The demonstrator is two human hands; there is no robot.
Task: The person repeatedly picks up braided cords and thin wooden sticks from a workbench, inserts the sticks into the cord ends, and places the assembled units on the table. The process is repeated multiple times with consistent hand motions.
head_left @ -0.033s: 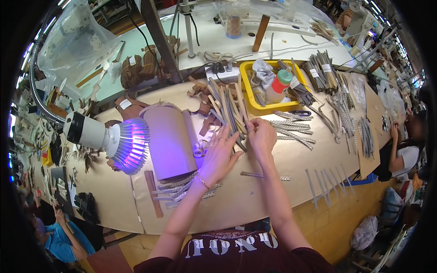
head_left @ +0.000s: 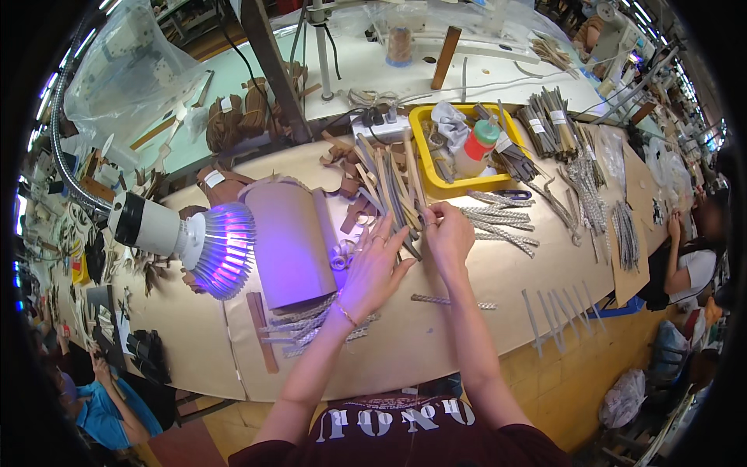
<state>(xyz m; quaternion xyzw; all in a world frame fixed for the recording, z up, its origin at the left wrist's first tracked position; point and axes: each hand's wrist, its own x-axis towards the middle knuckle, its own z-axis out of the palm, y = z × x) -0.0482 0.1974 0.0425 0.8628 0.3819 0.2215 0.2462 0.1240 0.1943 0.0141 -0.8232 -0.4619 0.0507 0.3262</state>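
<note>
Pinching the end of a brown strip (head_left: 410,204), the right hand (head_left: 449,233) has a tight grip. The left hand (head_left: 373,268) lies flat, fingers wide, maybe touching the strips on the bench (head_left: 436,335).

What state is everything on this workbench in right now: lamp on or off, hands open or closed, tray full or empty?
Lamp: on, glowing purple.
Left hand: open, fingers spread over the brown strips.
Right hand: pinched shut on one brown strip.
Yellow tray: filled with bits and a bottle.
Bottle: capped, lying tilted in the tray.
Cardboard roll: lying on its side beside the lamp.
</note>
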